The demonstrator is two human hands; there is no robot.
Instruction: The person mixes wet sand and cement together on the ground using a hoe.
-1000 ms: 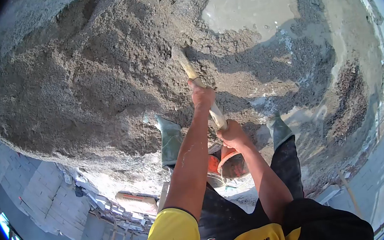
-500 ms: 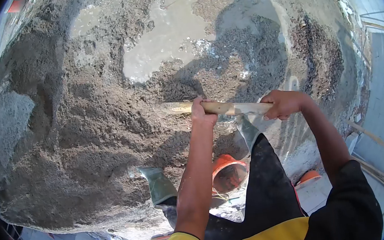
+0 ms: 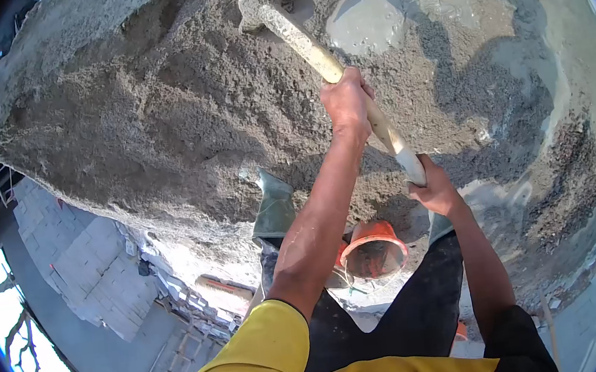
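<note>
The left hand point(image 3: 348, 105) and the right hand point(image 3: 433, 188) are both closed around a long, pale wooden tool handle point(image 3: 306, 47), with the fingers wrapped on it. The left hand grips near the middle of the handle, toward one o'clock of the view; the right hand, well apart from it, grips the lower end at three o'clock. The handle slopes up from there to the tool head point(image 3: 253, 12) at twelve o'clock. This head is thickly covered with grey material and rests at the wet grey-brown mixture point(image 3: 122, 125), so its exact shape one cannot tell.

At one o'clock, near the handle, lies a smooth, light grey puddle point(image 3: 368, 25). The shadow point(image 3: 496, 86) of a person falls on the mixture at two o'clock. At three o'clock, close to the edge, there is a patch of dark, reddish gravel point(image 3: 566, 181).

A round, orange-red bucket point(image 3: 374, 254) stands between four and five o'clock, between the legs in black trousers point(image 3: 428, 292). A green rubber boot point(image 3: 275, 207) is near the centre. Pale rectangular slabs point(image 3: 93, 261) are laid between eight and nine o'clock.
</note>
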